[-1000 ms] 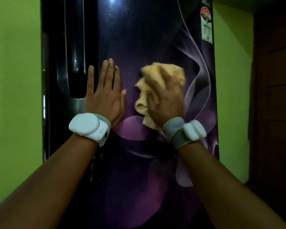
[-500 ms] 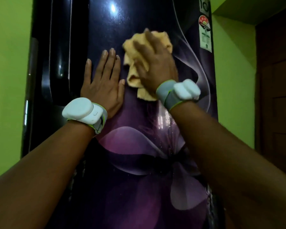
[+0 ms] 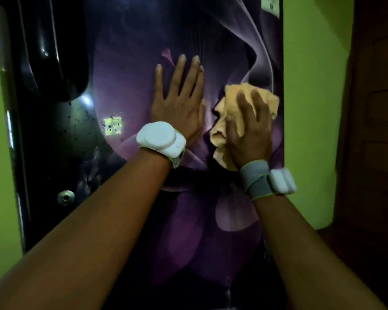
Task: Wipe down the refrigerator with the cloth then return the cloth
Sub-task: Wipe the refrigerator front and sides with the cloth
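Left hand point(image 3: 179, 104) flat on refrigerator point(image 3: 130, 81), beside cloth point(image 3: 222, 121).

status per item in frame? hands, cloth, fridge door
left hand: flat on the door, fingers straight, holding nothing
right hand: presses the cloth against the door
cloth: bunched, on the door under the right hand
refrigerator: door closed

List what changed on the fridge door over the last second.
The right hand swept the cloth up the refrigerator door, then back down toward its right edge. The left hand stayed flat on the door; the right kept pressing the cloth.
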A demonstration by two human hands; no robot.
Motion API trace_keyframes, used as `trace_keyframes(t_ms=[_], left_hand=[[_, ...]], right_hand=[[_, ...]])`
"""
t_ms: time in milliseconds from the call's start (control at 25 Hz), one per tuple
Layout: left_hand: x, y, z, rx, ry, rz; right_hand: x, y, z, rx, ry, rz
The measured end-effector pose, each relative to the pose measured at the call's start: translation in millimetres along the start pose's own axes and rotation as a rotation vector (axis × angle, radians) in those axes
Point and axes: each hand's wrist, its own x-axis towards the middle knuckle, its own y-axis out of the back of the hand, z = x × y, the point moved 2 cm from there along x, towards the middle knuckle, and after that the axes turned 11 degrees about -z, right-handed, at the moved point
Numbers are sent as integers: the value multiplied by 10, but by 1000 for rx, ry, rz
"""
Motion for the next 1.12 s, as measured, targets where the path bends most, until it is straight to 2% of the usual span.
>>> trace_keyframes(t_ms=[40, 160, 200, 320, 360, 480, 520, 600, 680, 720, 840, 1000, 1040, 1120], left_hand=[[-30, -40, 57, 14, -6, -5], [-53, -107, 87, 44, 3, 36], [-48, -109, 81, 52, 2, 56], [-64, -84, 83, 54, -7, 52], [-68, -69, 69, 48, -11, 35], [-83, -77, 117, 38, -20, 18], [-77, -68, 107, 38, -21, 24], [-80, -72, 69, 32, 16, 39], [-69, -74, 165, 2, 25, 48], [-57, -116, 286, -11, 2, 46], [-65, -318, 708, 66, -61, 140], [-206, -530, 1029, 96, -110, 256], [-256, -572, 1069, 92, -139, 290], [-333, -652, 1116, 83, -139, 343]], right_hand=[[-188, -44, -45, -25, -8, -1], [-292, -105, -70, -72, 225, -70], [-107, -38, 78, -50, 187, -56], [-32, 132, 433, 44, -137, 15], [-172, 84, 313, 25, -132, -14], [-200, -28, -38, -73, 193, -47], [4, -7, 14, -61, 221, -21], [263, 78, 309, -2, 29, 26], [-26, 117, 475, 50, -147, 30], [-288, 69, 421, -3, -145, 7], [-627, -27, 328, -34, 43, -64], [-955, 108, 684, 14, -211, -33], [-1162, 86, 627, 14, -208, -60], [-1232, 67, 503, 1, -50, -119]])
